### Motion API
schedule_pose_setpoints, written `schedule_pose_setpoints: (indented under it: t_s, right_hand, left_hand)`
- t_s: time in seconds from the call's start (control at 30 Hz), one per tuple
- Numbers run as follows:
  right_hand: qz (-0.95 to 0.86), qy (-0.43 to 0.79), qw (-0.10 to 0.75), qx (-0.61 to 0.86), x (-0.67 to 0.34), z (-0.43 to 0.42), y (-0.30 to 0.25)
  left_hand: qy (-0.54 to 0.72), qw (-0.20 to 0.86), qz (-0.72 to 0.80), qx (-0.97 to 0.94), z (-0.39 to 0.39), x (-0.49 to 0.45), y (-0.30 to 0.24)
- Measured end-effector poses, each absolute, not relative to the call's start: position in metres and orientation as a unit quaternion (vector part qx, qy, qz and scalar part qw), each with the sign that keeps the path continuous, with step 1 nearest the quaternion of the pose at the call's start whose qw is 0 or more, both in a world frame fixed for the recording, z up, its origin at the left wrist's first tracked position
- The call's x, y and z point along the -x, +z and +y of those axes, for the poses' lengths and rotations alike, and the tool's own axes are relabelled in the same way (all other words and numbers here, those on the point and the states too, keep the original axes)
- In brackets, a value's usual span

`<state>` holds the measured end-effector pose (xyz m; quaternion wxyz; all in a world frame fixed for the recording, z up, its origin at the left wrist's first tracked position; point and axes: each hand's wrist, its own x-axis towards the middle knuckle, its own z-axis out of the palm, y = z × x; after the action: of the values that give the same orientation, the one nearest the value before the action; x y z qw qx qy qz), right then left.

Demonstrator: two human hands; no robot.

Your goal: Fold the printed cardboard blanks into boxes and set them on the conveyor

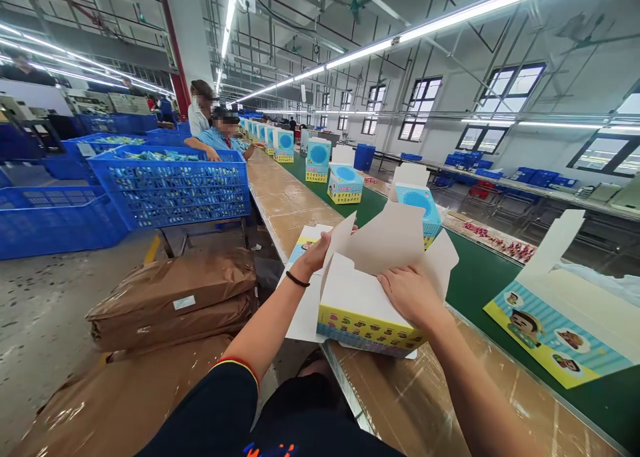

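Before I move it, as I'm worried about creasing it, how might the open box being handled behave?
The open box is probably light for its size, given its thin card edges. Its raised flaps likely flex easily; one looks bowed.

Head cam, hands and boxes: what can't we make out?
All in the head view:
- Left hand: most fingers hidden behind the box flap.
- Large box on the green belt: right end cut off by the picture's right edge.
- Reddish pieces beyond the belt: too small to identify.
- Label on the brown package: print too small.
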<state>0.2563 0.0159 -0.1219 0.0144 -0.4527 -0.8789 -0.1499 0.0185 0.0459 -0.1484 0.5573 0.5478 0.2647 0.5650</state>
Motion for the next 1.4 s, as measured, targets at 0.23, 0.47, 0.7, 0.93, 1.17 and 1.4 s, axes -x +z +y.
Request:
schedule_pose_setpoints:
  t_s: [0.23,0.47,0.7,0.93,1.17,1.4]
  right_hand:
    - [-0.884,-0.146,0.028,0.442,-0.264,0.021,-0.125]
    - [-0.901,-0.170,0.098,0.388,-0.267,0.025,-0.130]
    - [-0.878,-0.197,0.270,0.342,-0.279,0.010,-0.118]
    - [-0.610,-0.060,0.678,0.405,-0.342,0.057,-0.128]
    - [-0.575,0.421,0.533,0.455,-0.318,0.100,-0.146]
    - [-0.728,0.357,0.422,0.405,-0.291,0.091,-0.141]
  left_hand:
    - [0.531,0.487,0.441,-0.535,0.065,-0.027,-0.138]
    - [0.467,0.497,0.479,-0.553,0.070,-0.033,-0.137]
    - [0.474,0.510,0.490,-0.524,0.069,-0.038,-0.140]
    - [0.517,0.526,0.461,-0.494,0.066,-0.036,-0.146]
    - [0.519,0.539,0.447,-0.490,0.065,-0.027,-0.148]
    - [0.604,0.509,0.395,-0.469,0.070,-0.028,-0.161]
